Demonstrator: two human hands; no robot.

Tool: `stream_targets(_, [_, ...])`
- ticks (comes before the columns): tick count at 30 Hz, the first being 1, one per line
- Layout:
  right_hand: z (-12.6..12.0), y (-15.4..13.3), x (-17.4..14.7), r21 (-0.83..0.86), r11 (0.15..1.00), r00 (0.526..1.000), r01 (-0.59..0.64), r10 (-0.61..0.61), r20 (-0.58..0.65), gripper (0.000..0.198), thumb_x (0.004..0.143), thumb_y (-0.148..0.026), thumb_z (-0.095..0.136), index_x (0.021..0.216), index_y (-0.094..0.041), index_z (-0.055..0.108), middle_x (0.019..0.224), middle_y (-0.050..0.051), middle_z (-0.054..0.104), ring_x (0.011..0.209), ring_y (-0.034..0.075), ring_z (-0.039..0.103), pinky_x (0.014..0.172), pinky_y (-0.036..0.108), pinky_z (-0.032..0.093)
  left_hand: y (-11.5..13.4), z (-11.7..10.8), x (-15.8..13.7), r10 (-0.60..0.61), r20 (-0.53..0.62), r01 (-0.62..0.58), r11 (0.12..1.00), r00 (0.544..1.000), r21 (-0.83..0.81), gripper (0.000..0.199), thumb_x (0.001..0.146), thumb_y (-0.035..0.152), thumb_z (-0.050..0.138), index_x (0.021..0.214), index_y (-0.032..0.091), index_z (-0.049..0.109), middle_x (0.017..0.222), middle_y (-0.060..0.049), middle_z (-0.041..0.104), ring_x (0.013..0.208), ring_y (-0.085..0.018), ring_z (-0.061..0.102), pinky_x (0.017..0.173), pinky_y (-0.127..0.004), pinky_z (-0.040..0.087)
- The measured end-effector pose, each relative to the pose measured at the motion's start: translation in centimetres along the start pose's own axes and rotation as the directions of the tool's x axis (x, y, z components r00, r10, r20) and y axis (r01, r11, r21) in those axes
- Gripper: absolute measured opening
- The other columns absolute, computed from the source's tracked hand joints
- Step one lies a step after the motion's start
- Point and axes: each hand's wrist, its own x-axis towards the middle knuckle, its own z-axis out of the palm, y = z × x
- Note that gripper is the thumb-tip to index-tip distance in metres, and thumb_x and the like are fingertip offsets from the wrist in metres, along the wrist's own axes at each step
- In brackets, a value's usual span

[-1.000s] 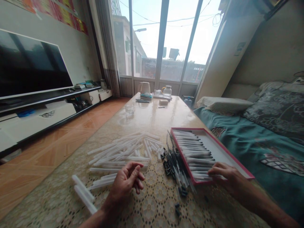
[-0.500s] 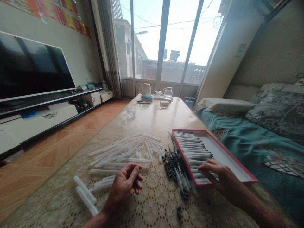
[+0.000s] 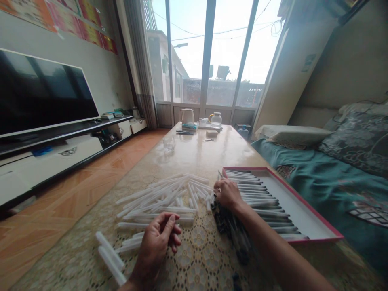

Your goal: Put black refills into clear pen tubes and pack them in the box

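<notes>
My left hand (image 3: 162, 236) rests over the lace-patterned table, thumb and fingers pressed together; whatever may be between them is hidden. Beside it lies a loose heap of white translucent pen barrels (image 3: 154, 199). My right hand (image 3: 228, 193) reaches to the far end of a bundle of thin dark pen refills (image 3: 233, 230), fingers closed, with what they pinch too small to make out. Small black pen caps (image 3: 220, 220) are scattered left of the bundle. Under my right forearm, partly covered, is a red-rimmed box (image 3: 313, 206) holding a row of pens with dark ends (image 3: 259, 193).
Farther along the table stand a drinking glass (image 3: 168, 144), a glass jug (image 3: 216, 119), a beige kettle (image 3: 186, 116) and a small box (image 3: 211, 133). A sofa with a teal cover (image 3: 312, 165) runs along the right. A TV cabinet (image 3: 75, 152) is on the left.
My right hand has moved left and away from me, from the pens in the box to the refill bundle. The left hand keeps its place and its closed pose.
</notes>
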Motion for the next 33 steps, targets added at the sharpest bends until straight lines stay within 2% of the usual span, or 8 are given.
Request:
stream_targets(5, [0.6,-0.2,1.0,-0.044,0.999,0.996,0.001,0.002,0.085,0.027,0.089,-0.03,0.051,0.114,-0.017,0.053,0.115,0.007,0.055,0.094,0.018,0.058,0.08,0.038,0.049,-0.2,-0.1,0.1,0.004,0.004,-0.004,1.0,1.0,-0.009,0.028,0.069,0.042,0.065,0.078,0.016,0.058,0.051,0.004,0.059,0.036,-0.009,0.053,0.03,-0.016,0.039])
stream_targets(10, [0.1,0.1,0.2,-0.031,0.999,0.996,0.029,-0.026,0.086,0.027,0.089,-0.03,0.052,0.112,-0.016,0.054,0.113,0.007,0.056,0.094,0.018,0.058,0.08,0.039,0.049,-0.1,0.0,0.2,0.015,0.021,-0.014,1.0,1.0,-0.01,0.028,0.069,0.043,0.065,0.077,0.016,0.058,0.051,0.004,0.059,0.035,-0.009,0.053,0.03,-0.016,0.04])
stream_targets(15, [-0.4,0.9,-0.5,-0.003,0.999,0.997,0.036,-0.036,0.064,0.012,0.088,-0.018,0.052,0.094,-0.014,0.061,0.094,0.005,0.063,0.095,0.017,0.058,0.083,0.032,0.046,0.1,0.4,0.0,0.015,0.055,-0.014,1.0,0.998,-0.012,0.03,0.069,0.044,0.065,0.076,0.016,0.058,0.052,0.004,0.059,0.036,-0.009,0.054,0.03,-0.016,0.04])
stream_targets(20, [0.5,0.8,0.2,0.007,0.999,0.995,0.042,-0.042,0.092,0.026,0.089,-0.03,0.052,0.111,-0.016,0.054,0.112,0.006,0.057,0.094,0.018,0.058,0.08,0.039,0.049,0.1,0.5,0.2,0.003,0.071,-0.002,1.0,0.997,-0.011,0.03,0.069,0.044,0.065,0.075,0.016,0.057,0.05,0.004,0.059,0.035,-0.009,0.053,0.03,-0.017,0.04])
stream_targets(25, [1.4,0.5,0.6,0.034,0.999,0.996,0.039,-0.042,0.085,0.029,0.089,-0.03,0.051,0.115,-0.017,0.052,0.115,0.007,0.055,0.095,0.019,0.058,0.079,0.039,0.049,0.0,0.4,0.2,0.006,0.067,-0.005,1.0,0.998,-0.02,0.029,0.069,0.043,0.065,0.075,0.016,0.057,0.05,0.004,0.059,0.035,-0.009,0.053,0.03,-0.016,0.039])
stream_targets(29, [0.7,0.7,0.0,0.079,0.996,0.999,0.034,-0.037,0.033,0.016,0.087,-0.022,0.054,0.099,-0.013,0.059,0.101,0.008,0.061,0.093,0.019,0.057,0.08,0.034,0.046,0.1,0.5,0.0,0.0,0.064,0.001,1.0,0.998,-0.022,0.029,0.067,0.043,0.066,0.074,0.016,0.057,0.05,0.004,0.059,0.035,-0.009,0.053,0.03,-0.016,0.039])
stream_targets(31, [-0.2,0.7,-0.8,0.117,0.993,1.0,0.03,-0.029,-0.006,0.008,0.084,-0.013,0.052,0.086,-0.013,0.06,0.088,0.009,0.063,0.087,0.019,0.058,0.076,0.029,0.042,0.0,0.4,0.0,0.0,0.071,0.002,1.0,0.997,-0.023,0.029,0.067,0.043,0.067,0.073,0.016,0.057,0.05,0.004,0.06,0.035,-0.009,0.054,0.03,-0.017,0.04])
stream_targets(33, [-1.3,0.6,-2.2,0.167,0.985,0.999,0.04,-0.033,-0.042,0.01,0.084,-0.011,0.048,0.083,-0.014,0.057,0.081,0.008,0.062,0.079,0.017,0.057,0.069,0.025,0.04,-0.1,0.3,0.1,0.001,0.084,0.001,1.0,0.996,-0.028,0.029,0.066,0.043,0.068,0.073,0.016,0.059,0.051,0.003,0.061,0.037,-0.01,0.055,0.031,-0.018,0.042])
